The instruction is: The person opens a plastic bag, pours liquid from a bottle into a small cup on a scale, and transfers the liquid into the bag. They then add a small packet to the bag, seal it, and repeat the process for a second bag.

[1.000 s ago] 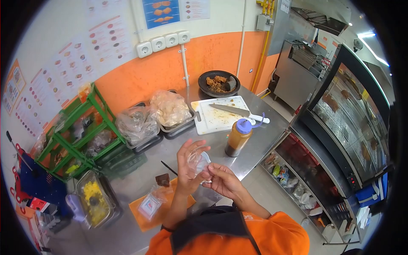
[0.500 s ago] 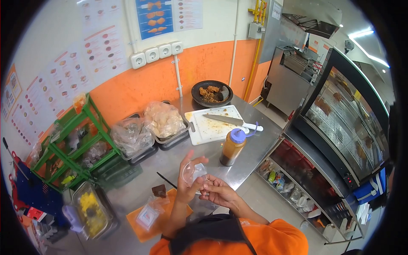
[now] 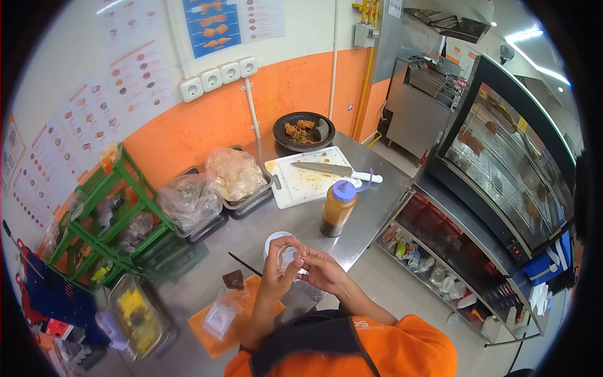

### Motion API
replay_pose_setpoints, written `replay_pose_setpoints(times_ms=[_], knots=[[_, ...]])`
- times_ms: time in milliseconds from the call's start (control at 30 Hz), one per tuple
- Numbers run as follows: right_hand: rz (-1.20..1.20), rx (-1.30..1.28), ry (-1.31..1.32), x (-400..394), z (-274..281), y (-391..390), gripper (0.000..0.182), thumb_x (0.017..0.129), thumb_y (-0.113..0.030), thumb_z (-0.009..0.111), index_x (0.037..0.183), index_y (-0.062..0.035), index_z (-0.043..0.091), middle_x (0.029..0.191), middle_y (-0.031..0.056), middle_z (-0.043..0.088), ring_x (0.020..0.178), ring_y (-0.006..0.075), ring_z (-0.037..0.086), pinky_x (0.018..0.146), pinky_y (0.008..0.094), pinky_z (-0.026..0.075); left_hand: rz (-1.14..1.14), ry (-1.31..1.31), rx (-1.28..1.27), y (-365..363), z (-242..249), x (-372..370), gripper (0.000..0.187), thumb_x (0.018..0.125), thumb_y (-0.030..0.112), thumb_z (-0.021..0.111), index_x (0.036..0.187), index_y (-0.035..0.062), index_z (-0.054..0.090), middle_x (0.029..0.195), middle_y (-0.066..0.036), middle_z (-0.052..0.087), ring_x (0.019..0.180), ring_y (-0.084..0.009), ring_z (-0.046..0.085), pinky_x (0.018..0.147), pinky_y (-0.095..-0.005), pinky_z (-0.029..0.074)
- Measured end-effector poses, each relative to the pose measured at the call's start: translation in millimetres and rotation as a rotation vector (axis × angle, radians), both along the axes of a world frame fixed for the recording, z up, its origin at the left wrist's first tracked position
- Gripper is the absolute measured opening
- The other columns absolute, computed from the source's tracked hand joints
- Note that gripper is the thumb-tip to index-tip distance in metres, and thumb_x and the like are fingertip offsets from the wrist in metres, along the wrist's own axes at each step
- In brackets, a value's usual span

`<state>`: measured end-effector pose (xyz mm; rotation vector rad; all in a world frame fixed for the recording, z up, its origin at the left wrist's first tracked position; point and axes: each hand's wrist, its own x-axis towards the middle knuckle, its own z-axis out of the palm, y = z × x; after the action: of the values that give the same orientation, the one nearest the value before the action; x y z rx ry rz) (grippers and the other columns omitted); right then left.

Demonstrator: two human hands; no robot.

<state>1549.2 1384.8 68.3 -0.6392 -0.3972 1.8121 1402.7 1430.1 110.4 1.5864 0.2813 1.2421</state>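
Fingers of the left hand [image 3: 279, 270], spread upward half a second ago, are now curling around a clear plastic piece [image 3: 289, 256], and the right hand [image 3: 321, 271] is pinching its right side, just left of and nearer than the squeeze bottle [image 3: 339, 210]. One white bowl [image 3: 269, 243] is standing left of the bottle on the tabletop [image 3: 242, 235], partly hidden behind the left hand. Beyond the bottle, one knife [image 3: 323, 168] is lying across one cutting board [image 3: 301, 193], with one dark mortar [image 3: 280, 130] standing farther back. Two metal trays [image 3: 251, 203] are holding plastic bags [image 3: 235, 174] to the bottle's left, green baskets [image 3: 149, 201] standing farther left. Left of the bottle and nearer the person, the left arm [image 3: 256, 320] is covering part of one orange sheet [image 3: 213, 344]. The plastic piece's exact outline is blurring among the fingers.
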Motion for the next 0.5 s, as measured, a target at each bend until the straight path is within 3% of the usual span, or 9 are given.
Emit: replay_pose_setpoints(times_ms=[67, 133, 200, 333, 400, 500], knots=[[-0.021, -0.009, -0.071, 6, -19, 6, 0.022, 0.091, -0.020, 0.063, 0.111, -0.0116, 0.057, 0.107, 0.0012, 0.057, 0.092, 0.0134, 0.053, 0.079, 0.0325, 0.044, -0.008, 0.006, -0.079, -4, -3, 0, 0.038, 0.092, 0.017, 0.063, 0.119, 0.0031, 0.040, 0.095, -0.007, 0.052, 0.094, -0.0181, 0.052, 0.095, -0.0362, 0.039], [-0.699, -0.111, -0.850, 19, -51, 19, 0.043, 0.087, -0.028, 0.068, 0.122, -0.0105, 0.049, 0.108, 0.0033, 0.056, 0.104, 0.0178, 0.053, 0.085, 0.0336, 0.044, -0.019, 0.004, -0.149, -8, -7, 1, 0.038, 0.091, 0.014, 0.063, 0.120, 0.0038, 0.040, 0.093, -0.007, 0.053, 0.093, -0.0180, 0.053, 0.093, -0.0353, 0.040], [-1.220, -0.038, -1.420, 52, -81, 46, 0.071, 0.074, -0.033, 0.080, 0.126, -0.0057, 0.041, 0.127, 0.0134, 0.047, 0.104, 0.0300, 0.054, 0.084, 0.0397, 0.046, 0.029, -0.014, -0.165, -11, -12, -1, 0.036, 0.091, 0.008, 0.061, 0.119, 0.0056, 0.039, 0.096, -0.007, 0.051, 0.094, -0.0175, 0.052, 0.090, -0.0336, 0.041], [-1.287, 0.250, -1.640, 102, -76, 85, 0.084, 0.067, -0.033, 0.086, 0.129, -0.0038, 0.038, 0.129, 0.0176, 0.048, 0.118, 0.0355, 0.048, 0.092, 0.0440, 0.044, -0.021, 0.009, -0.318, -16, -32, -6, 0.038, 0.090, 0.004, 0.060, 0.116, 0.0071, 0.033, 0.098, -0.007, 0.047, 0.093, -0.0160, 0.050, 0.089, -0.0334, 0.041], [-0.707, 0.259, -1.237, 109, -72, 89, 0.091, 0.065, -0.032, 0.087, 0.133, -0.0029, 0.034, 0.130, 0.0195, 0.049, 0.129, 0.0343, 0.041, 0.100, 0.0451, 0.039, -0.122, 0.009, -0.468, -20, -35, -7, 0.042, 0.088, 0.002, 0.061, 0.114, 0.0088, 0.028, 0.099, -0.006, 0.043, 0.092, -0.0143, 0.047, 0.087, -0.0312, 0.041], [-0.654, 0.306, -1.293, 107, -72, 85, 0.093, 0.063, -0.028, 0.088, 0.136, -0.0046, 0.035, 0.125, 0.0200, 0.052, 0.125, 0.0340, 0.043, 0.100, 0.0446, 0.038, -0.145, 0.155, -0.351, -18, -38, -9, 0.046, 0.088, 0.001, 0.062, 0.114, 0.0093, 0.026, 0.098, -0.005, 0.041, 0.091, -0.0134, 0.046, 0.086, -0.0282, 0.041]])
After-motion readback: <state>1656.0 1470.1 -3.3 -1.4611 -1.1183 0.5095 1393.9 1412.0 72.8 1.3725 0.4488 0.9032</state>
